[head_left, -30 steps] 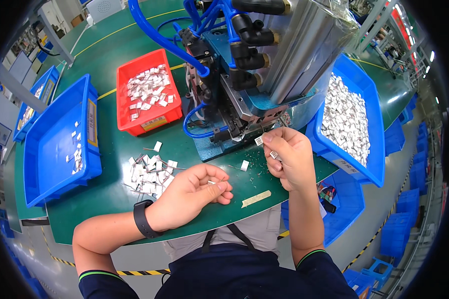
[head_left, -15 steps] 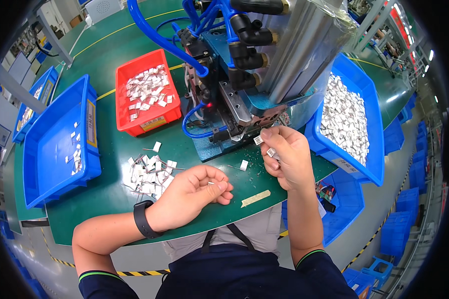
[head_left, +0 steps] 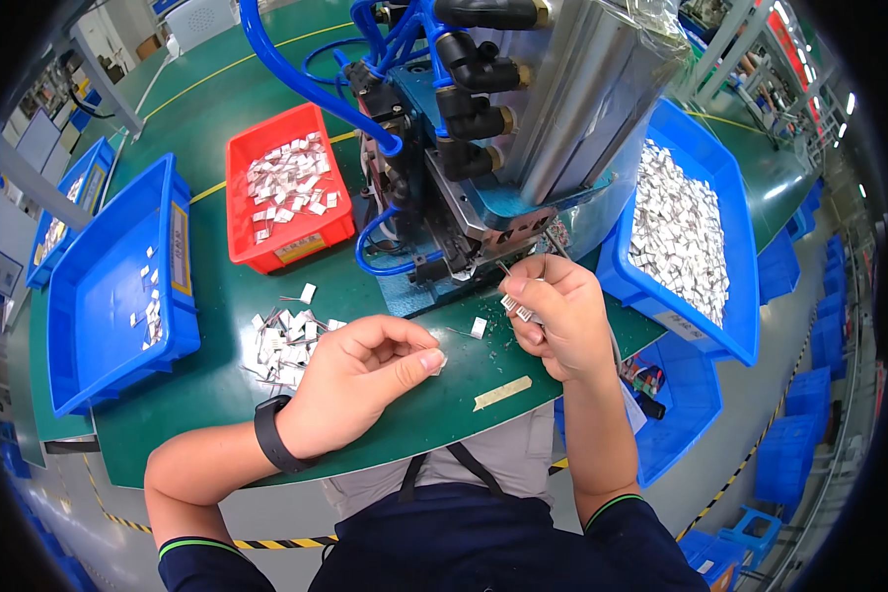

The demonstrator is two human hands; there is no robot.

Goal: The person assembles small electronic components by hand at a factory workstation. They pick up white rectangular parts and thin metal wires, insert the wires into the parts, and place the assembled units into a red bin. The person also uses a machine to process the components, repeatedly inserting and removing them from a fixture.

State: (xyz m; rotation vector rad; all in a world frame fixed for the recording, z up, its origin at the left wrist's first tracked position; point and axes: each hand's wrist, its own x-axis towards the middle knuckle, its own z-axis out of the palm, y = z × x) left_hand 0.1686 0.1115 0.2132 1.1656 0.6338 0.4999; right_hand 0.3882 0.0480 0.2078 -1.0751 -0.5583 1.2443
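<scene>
My right hand [head_left: 565,321] is closed on several small white connectors [head_left: 520,309], pinched between thumb and fingers just in front of the press machine [head_left: 469,222]. A thin lead sticks up from its fingertips. Over the near part of the green table, my left hand [head_left: 350,385] is closed, thumb against fingers. A bit of a white connector [head_left: 440,366] shows at its fingertips, the rest hidden. Between the hands lies a single white connector [head_left: 479,328] with thin leads. Beside my left hand spreads a loose pile of white connectors [head_left: 284,347], partly covered by the hand.
A red bin [head_left: 288,259] of connectors stands behind the pile. At left is a blue tray [head_left: 118,266] with a few pieces; at right, a blue bin [head_left: 740,326] full of them. Blue hoses [head_left: 311,84] loop over the machine. Tape [head_left: 502,393] lies near the table edge.
My right hand has drawn its connectors together and shifted slightly left, tilting them. My left hand has moved a little left and up, its fingers now pressed closer against the thumb.
</scene>
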